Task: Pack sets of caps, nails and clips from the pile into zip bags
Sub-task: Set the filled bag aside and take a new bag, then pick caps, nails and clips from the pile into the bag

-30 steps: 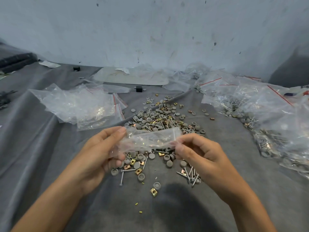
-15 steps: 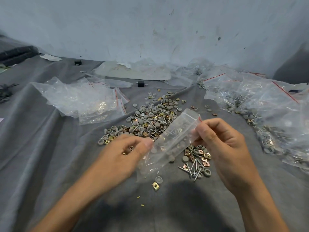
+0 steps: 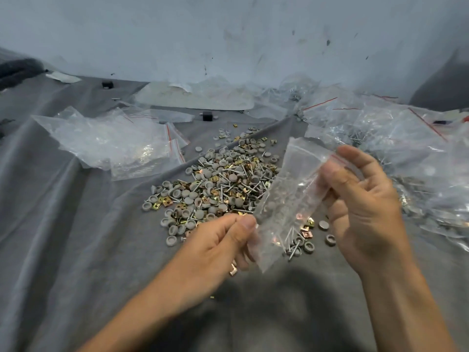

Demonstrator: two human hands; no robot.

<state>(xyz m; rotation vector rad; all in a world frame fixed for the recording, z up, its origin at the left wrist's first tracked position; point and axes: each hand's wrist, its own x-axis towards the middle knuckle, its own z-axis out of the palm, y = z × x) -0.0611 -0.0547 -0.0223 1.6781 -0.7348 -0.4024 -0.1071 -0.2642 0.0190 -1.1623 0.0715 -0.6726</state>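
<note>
Zip bag (image 3: pixel 291 199) slanted between both hands: right hand (image 3: pixel 365 207) pinches its red-striped mouth, left hand (image 3: pixel 218 247) pinches its lower edge. Just beyond the left fingertips (image 3: pixel 247 222) a large pile (image 3: pixel 218 189) lies unpacked. Filled bags (image 3: pixel 418 153) past the right fingers (image 3: pixel 355 158) suggest packing is partly done. No writing is legible.

We are reading no words, numbers, brands or signs anywhere in the frame. The zip bag (image 3: pixel 289 199) at centre right is showing us only a plain red seal line, and the bag heaps (image 3: pixel 109 146) at upper left and right are showing the same.
</note>
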